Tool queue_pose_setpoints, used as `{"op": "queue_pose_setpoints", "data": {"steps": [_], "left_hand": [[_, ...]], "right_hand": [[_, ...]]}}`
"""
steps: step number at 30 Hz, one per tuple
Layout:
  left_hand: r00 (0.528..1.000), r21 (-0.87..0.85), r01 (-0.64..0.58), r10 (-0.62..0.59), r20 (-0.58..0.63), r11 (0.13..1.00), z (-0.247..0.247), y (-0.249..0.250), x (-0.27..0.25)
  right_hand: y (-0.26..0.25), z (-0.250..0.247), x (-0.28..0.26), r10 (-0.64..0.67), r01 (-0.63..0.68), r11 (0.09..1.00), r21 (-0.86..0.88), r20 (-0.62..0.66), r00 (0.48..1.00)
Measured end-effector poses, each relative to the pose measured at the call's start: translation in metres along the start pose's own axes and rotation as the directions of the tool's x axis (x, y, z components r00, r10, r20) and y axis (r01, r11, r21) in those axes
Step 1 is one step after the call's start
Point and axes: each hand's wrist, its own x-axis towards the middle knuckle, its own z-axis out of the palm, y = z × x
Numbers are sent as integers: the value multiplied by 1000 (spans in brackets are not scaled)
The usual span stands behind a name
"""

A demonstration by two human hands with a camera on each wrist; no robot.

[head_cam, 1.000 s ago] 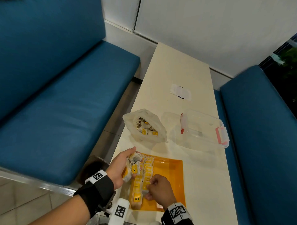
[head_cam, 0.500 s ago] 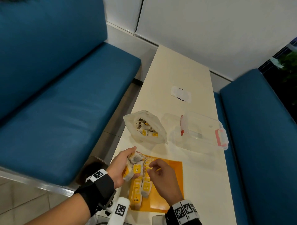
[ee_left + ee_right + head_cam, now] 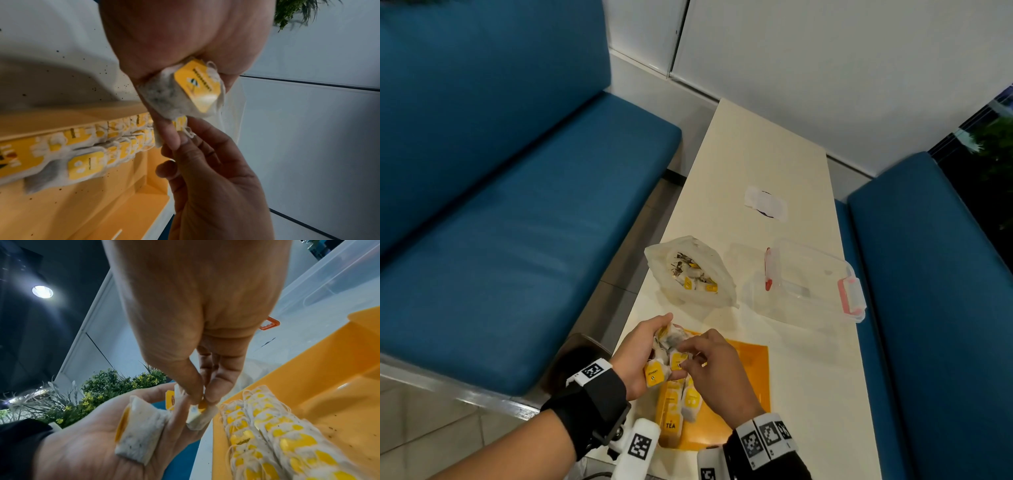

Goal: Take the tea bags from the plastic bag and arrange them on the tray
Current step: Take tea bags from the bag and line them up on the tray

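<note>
While the left hand [image 3: 640,353] cups a small clutch of tea bags [image 3: 667,346] over the near left corner of the orange tray [image 3: 751,373], the right hand [image 3: 717,373] pinches one of them by thumb and fingertip, its other fingers loosely curled. The step in hand looks to be drawing a single bag free to lay it down. To do it well, the right hand should probably pull by the paper pouch rather than the yellow tag [image 3: 198,85], since the strings appear tangled and a tug on a tag could drag a neighbour out; the left hand should keep its curl snug so the rest stay put.

Two rows of tea bags [image 3: 267,426] lie overlapped along the tray's left side; an exact count cannot be made, as they blur together. About three or four bags sit in the left hand. One plastic bag [image 3: 690,274], with more tea bags inside, rests on the worktop [image 3: 767,154] by its left edge, beside one clear lidded container [image 3: 811,281].
</note>
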Motion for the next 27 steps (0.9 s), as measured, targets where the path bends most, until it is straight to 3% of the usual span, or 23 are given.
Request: {"op": "queue_pose_setpoints", "data": {"steps": [13,18,27], "left_hand": [[999,52,-22,24,-42,998,0,1,-2],[1000,57,-19,19,-8,998,1,0,-3],[998,96,-52,47,46,994,6,0,-9]], "right_hand": [[-3,-20,0,29,-13,986,168,-93,995],[-2,-27,5,143,-135,922,362,6,990],[6,-27,13,270,-213,804,555,-21,963]]}}
